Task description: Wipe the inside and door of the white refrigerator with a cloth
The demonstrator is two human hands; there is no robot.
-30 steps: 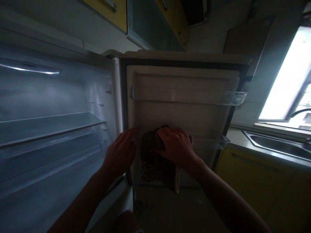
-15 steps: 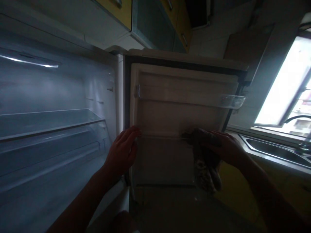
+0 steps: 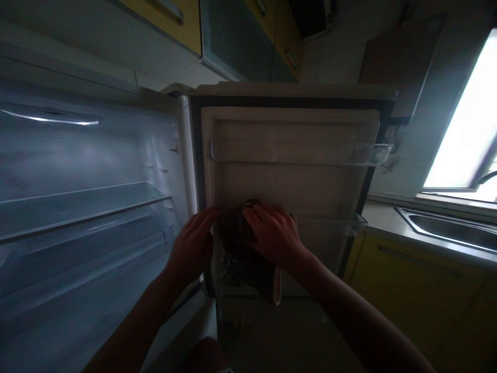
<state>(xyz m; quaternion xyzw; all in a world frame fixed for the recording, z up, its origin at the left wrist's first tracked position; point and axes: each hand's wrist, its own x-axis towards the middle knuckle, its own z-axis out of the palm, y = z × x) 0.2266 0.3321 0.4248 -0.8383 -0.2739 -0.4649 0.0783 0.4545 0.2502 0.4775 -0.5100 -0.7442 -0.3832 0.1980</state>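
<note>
The refrigerator door (image 3: pixel 287 129) stands wide open, its inner side towards me. My right hand (image 3: pixel 272 230) grips a dark patterned cloth (image 3: pixel 248 269), pressing it at the left part of the middle door shelf (image 3: pixel 330 225). Below the fingers the cloth hangs down in folds, showing a pale edge. At the left end of that same clear shelf, my left hand (image 3: pixel 194 243) has its fingers bent over the edge. The cloth and both hands cover much of the shelf's left half.
On the left is the lit refrigerator compartment with a glass shelf (image 3: pixel 77 207) and a clear drawer below. A clear upper door shelf (image 3: pixel 287 154) runs above my hands. Yellow cabinets (image 3: pixel 171 20) hang overhead. A sink (image 3: pixel 454 228) and window (image 3: pixel 462 119) lie to the right.
My right hand has swept the cloth from the right side of the door shelf leftwards, close to my left hand. The left hand stays at the shelf's left end. The view has shifted slightly.
</note>
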